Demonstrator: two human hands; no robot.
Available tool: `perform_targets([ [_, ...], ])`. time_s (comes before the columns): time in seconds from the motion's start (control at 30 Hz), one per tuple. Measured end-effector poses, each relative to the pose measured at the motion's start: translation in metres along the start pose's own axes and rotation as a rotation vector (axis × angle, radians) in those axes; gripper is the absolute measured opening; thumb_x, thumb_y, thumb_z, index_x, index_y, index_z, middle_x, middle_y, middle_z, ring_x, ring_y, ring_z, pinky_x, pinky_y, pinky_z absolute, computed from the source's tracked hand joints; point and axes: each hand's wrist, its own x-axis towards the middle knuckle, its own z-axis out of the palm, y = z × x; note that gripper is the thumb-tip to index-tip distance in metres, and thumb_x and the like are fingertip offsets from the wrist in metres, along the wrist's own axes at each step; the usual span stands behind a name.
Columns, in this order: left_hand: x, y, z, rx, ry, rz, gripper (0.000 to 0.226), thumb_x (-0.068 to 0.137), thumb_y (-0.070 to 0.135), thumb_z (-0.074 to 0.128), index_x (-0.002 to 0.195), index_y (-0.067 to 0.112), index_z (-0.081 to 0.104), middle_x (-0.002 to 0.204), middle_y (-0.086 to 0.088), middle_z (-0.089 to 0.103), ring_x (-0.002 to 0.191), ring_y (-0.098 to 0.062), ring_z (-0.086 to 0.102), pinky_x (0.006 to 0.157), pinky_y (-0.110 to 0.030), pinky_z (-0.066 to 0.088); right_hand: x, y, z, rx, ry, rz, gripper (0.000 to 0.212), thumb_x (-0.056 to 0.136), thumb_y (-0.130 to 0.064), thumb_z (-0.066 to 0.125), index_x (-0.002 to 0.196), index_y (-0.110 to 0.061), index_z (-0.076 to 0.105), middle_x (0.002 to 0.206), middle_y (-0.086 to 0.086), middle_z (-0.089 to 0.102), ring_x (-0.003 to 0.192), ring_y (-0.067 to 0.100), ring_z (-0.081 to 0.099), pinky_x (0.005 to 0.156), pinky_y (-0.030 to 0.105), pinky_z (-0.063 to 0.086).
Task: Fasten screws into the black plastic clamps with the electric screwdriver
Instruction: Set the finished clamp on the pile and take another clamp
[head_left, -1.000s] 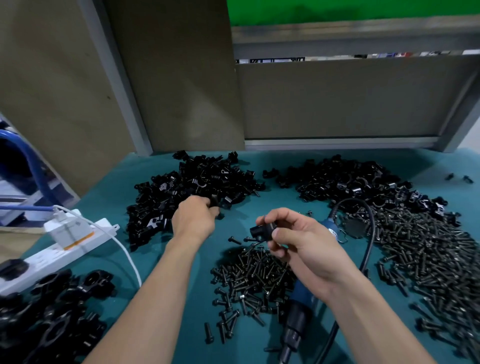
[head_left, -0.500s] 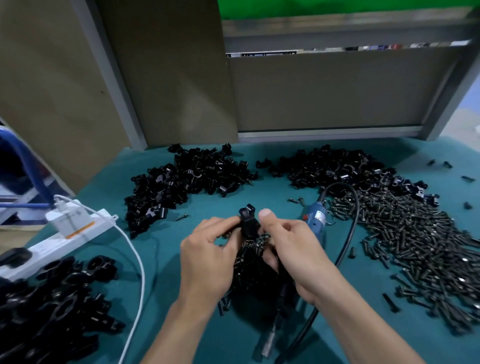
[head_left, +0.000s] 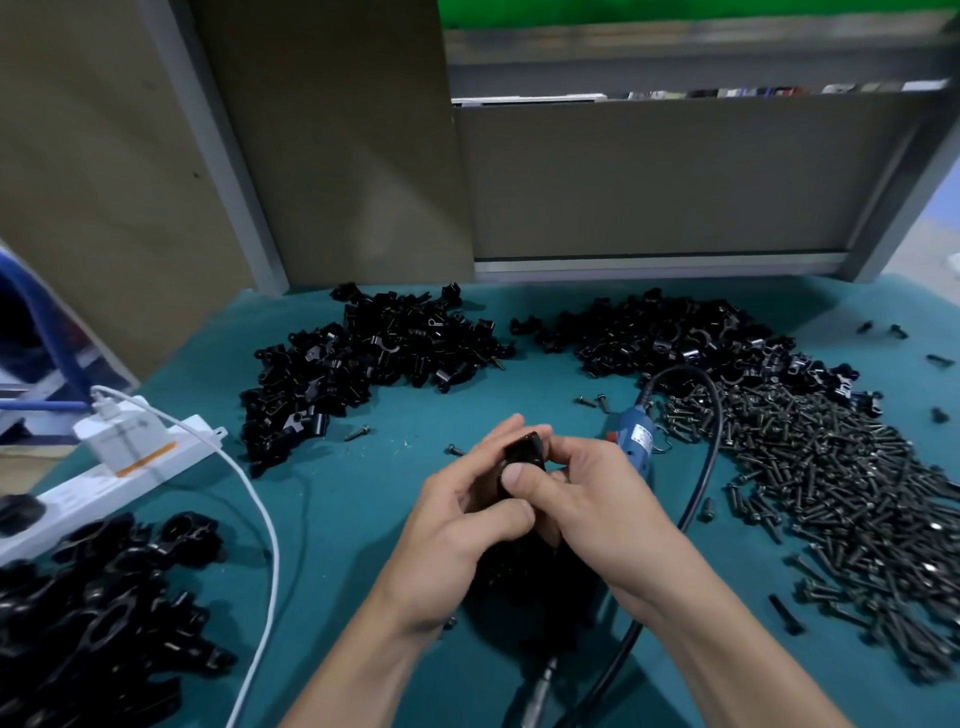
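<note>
A teal table (head_left: 363, 519) fills the view, backed by drab panels. The biggest heap on it is the screws (head_left: 831, 493), spread loose over the right side. Two heaps of black clamps (head_left: 374, 364) sit along the far edge, one left of centre and one further right, where it meets the far end of the screws. A third heap of bulkier black pieces (head_left: 93, 597) lies at the near left corner. No tray, bin or box shows, and everything lies straight on the table. A white strip (head_left: 104, 467) sits at the left edge, with a white cable (head_left: 260, 519) curving from it toward the person.

The screwdriver (head_left: 636, 436) lies flat, its long axis running from far right to near centre. Its blue body is just beyond the right hand, its metal tip (head_left: 540, 691) shows near the bottom edge, and the middle is hidden under the hands. Its black cord (head_left: 711, 441) loops out over the screws and back past the right wrist.

The left hand (head_left: 457, 530) and right hand (head_left: 587, 509) are together at centre, above the table. Both are curled round one clamp (head_left: 522, 452) held between them, with the right thumb pressed on its near face. Whether a screw sits in it cannot be told.

The screwdriver lies under and beside the right hand, and the screws lie on that side too. I judge the right hand is the one to take it up, leaving the left to hold the clamp alone. A few stray screws lie just beyond the hands
</note>
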Motion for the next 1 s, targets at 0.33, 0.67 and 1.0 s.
perform_targets([
  [0.33, 0.007, -0.002, -0.017, -0.358, 0.309, -0.279, 0.024, 0.107, 0.010, 0.048, 0.115, 0.009, 0.071, 0.103, -0.017, 0.079, 0.076, -0.016, 0.075, 0.063, -0.024, 0.059, 0.001, -0.015, -0.019, 0.456, 0.262, 0.386, 0.022, 0.096, -0.025, 0.064, 0.109, -0.009, 0.071, 0.059, 0.005, 0.053, 0.048, 0.015, 0.043, 0.049, 0.030, 0.034],
  [0.67, 0.001, 0.006, -0.020, -0.620, 0.172, -0.269, 0.010, 0.084, 0.027, 0.074, 0.088, 0.018, 0.076, 0.105, -0.014, 0.071, 0.098, -0.024, 0.070, 0.095, -0.039, 0.049, -0.006, -0.021, -0.010, 0.388, 0.111, 0.287, 0.038, 0.085, 0.013, 0.039, 0.082, -0.006, 0.071, 0.063, 0.009, 0.053, 0.052, 0.015, 0.045, 0.047, 0.025, 0.038],
  [1.0, -0.003, 0.024, -0.022, -0.720, -0.091, -0.152, 0.018, 0.093, 0.036, 0.073, 0.087, 0.019, 0.074, 0.159, -0.012, 0.047, 0.151, -0.023, 0.039, 0.125, -0.048, 0.021, -0.014, -0.011, 0.027, 0.175, -0.072, 0.176, 0.013, 0.102, -0.021, 0.064, 0.092, -0.012, 0.065, 0.048, -0.002, 0.045, 0.044, 0.009, 0.036, 0.049, 0.021, 0.034],
])
